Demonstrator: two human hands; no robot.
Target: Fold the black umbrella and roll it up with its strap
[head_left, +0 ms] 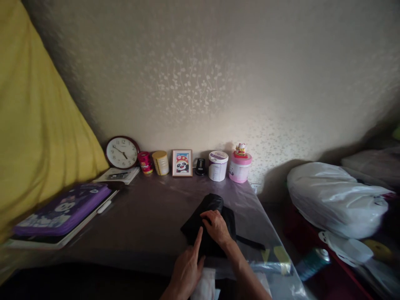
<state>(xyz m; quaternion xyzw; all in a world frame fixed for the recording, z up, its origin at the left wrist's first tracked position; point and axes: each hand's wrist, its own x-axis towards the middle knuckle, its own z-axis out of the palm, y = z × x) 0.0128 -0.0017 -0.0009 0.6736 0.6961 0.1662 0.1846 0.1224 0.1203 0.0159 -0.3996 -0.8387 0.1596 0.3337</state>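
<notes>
A black fabric item with a thin dark strap lies crumpled on the table near its right front side. Its exact kind does not show. My right hand is bent over the middle of the fabric, thumb and index finger curled in to pinch it. Just left and nearer to me, my left hand points its index finger forward against the fabric, with the thumb apart. The other fingers of the left hand are partly hidden.
Along the wall stand a clock, a framed panda picture, a white-purple tub and a pink tub. A purple case lies at the left. Beyond the table's right edge are a white plastic bag and a spray can.
</notes>
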